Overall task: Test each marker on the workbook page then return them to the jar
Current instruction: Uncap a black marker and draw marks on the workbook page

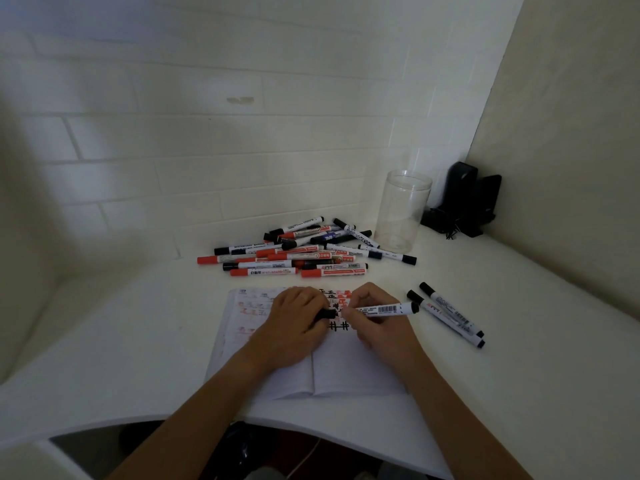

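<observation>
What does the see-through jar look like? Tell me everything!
The jar is a tall, clear cylinder, maybe plastic. It stands upright with its top open and no markers inside. It sits on the white table near the back corner, right of the marker pile, left of a black object. No hand touches it.

Hiding the marker [388, 310] tip and part of the workbook [349, 368] page: right hand [375, 318], left hand [294, 315].

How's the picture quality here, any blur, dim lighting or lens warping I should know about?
Head view: dim and soft, with the left wall in shade; the wide lens bows the desk edge and tile lines; labels in the marker pile are mostly unreadable; the clear jar shows faint highlights, no harsh glare.
</observation>
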Action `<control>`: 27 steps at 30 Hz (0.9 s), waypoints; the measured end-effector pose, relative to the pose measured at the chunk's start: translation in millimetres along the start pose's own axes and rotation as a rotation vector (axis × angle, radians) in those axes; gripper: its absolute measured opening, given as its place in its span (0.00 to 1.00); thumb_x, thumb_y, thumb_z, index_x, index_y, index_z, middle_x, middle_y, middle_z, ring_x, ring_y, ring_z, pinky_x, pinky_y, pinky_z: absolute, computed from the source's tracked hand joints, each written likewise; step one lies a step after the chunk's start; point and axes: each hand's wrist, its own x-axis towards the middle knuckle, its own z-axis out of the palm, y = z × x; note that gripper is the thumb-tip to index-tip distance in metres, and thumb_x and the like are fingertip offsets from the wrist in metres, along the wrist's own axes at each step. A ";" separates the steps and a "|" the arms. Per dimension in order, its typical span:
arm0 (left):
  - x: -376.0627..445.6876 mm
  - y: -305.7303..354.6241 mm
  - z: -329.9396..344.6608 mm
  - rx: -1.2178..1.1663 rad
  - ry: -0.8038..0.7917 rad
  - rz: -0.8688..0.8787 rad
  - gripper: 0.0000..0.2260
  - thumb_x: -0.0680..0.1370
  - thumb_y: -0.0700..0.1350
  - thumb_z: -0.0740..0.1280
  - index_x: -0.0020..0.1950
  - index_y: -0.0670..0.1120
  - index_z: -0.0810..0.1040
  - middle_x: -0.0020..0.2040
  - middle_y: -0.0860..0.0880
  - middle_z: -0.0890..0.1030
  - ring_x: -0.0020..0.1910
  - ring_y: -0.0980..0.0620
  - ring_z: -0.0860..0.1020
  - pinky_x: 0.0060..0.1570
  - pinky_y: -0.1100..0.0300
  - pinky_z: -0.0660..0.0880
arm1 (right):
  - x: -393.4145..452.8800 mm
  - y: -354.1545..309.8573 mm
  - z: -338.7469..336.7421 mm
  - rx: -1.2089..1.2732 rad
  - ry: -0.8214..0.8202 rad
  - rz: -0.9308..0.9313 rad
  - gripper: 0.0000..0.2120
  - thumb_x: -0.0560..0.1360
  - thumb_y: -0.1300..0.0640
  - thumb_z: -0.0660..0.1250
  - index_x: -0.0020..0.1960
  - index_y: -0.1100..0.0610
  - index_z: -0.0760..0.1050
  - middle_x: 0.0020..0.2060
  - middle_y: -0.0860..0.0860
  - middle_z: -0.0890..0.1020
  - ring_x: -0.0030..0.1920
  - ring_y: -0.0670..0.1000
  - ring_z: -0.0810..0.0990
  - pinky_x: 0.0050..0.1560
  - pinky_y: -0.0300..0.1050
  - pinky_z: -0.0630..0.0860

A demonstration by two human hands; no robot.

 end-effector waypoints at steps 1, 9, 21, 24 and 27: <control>-0.2 0.6 -1.6 -0.012 0.000 0.010 0.10 0.78 0.55 0.53 0.55 0.54 0.69 0.56 0.59 0.69 0.56 0.58 0.63 0.64 0.51 0.63 | 0.0 0.1 1.0 0.008 -0.040 0.003 0.06 0.78 0.62 0.72 0.46 0.57 0.76 0.32 0.54 0.77 0.29 0.53 0.70 0.30 0.47 0.68; -3.2 8.0 -9.8 -0.122 0.055 0.085 0.06 0.81 0.50 0.55 0.55 0.55 0.70 0.51 0.59 0.69 0.53 0.58 0.65 0.54 0.56 0.62 | 1.4 -6.3 -6.8 0.199 -0.160 0.094 0.19 0.79 0.52 0.55 0.58 0.62 0.79 0.33 0.57 0.84 0.27 0.56 0.78 0.28 0.41 0.67; -2.4 6.1 -13.0 -0.251 0.259 -0.019 0.06 0.82 0.50 0.65 0.56 0.52 0.78 0.45 0.56 0.73 0.49 0.59 0.69 0.46 0.69 0.62 | 1.9 4.7 -5.8 -0.154 0.076 -0.080 0.04 0.80 0.56 0.71 0.45 0.52 0.79 0.36 0.47 0.81 0.38 0.46 0.77 0.41 0.38 0.73; -5.0 7.2 -13.9 -0.285 0.197 0.009 0.07 0.81 0.48 0.65 0.59 0.54 0.76 0.49 0.54 0.74 0.52 0.56 0.72 0.49 0.66 0.67 | 3.2 14.6 5.9 -0.606 0.096 -0.245 0.02 0.78 0.53 0.67 0.46 0.49 0.76 0.37 0.43 0.80 0.38 0.43 0.75 0.40 0.39 0.71; -6.1 10.0 -17.0 -0.345 0.155 0.089 0.10 0.82 0.49 0.61 0.62 0.53 0.75 0.51 0.55 0.78 0.51 0.53 0.75 0.51 0.59 0.73 | 4.8 20.7 16.0 -0.866 0.054 -0.398 0.13 0.77 0.51 0.61 0.57 0.53 0.79 0.45 0.46 0.83 0.43 0.44 0.76 0.45 0.40 0.72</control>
